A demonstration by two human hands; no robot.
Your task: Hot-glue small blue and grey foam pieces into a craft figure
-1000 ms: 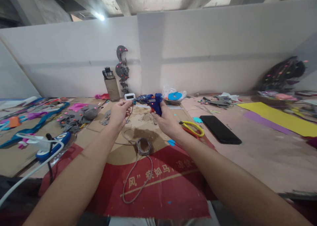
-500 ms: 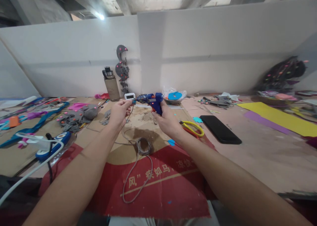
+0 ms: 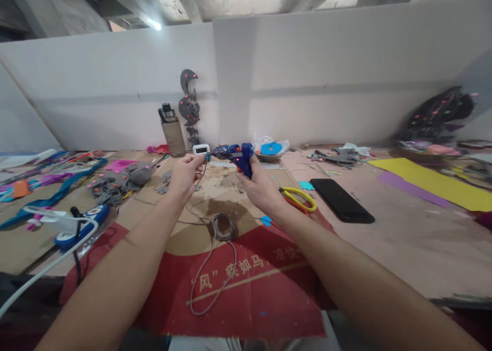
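Observation:
My right hand (image 3: 259, 182) is wrapped round the handle of a blue hot glue gun (image 3: 243, 159), whose nozzle points left. Just off the nozzle, the closed fingertips of my left hand (image 3: 186, 174) pinch a small blue piece (image 3: 208, 157). From there a grey cord (image 3: 202, 174) hangs down; some of it is hidden by my fingers. Below my hands, a loose coil of grey cord (image 3: 224, 227) lies on red and brown cardboard (image 3: 265, 300), with one long loop stretching toward me.
Yellow-handled scissors or pliers (image 3: 303, 200) and a black phone (image 3: 341, 201) lie right of my right hand. A bottle (image 3: 172, 133) and a small white display (image 3: 201, 149) stand behind. A blue power strip (image 3: 86, 225) with a white cable sits at left. Yellow paper (image 3: 434, 179) lies far right.

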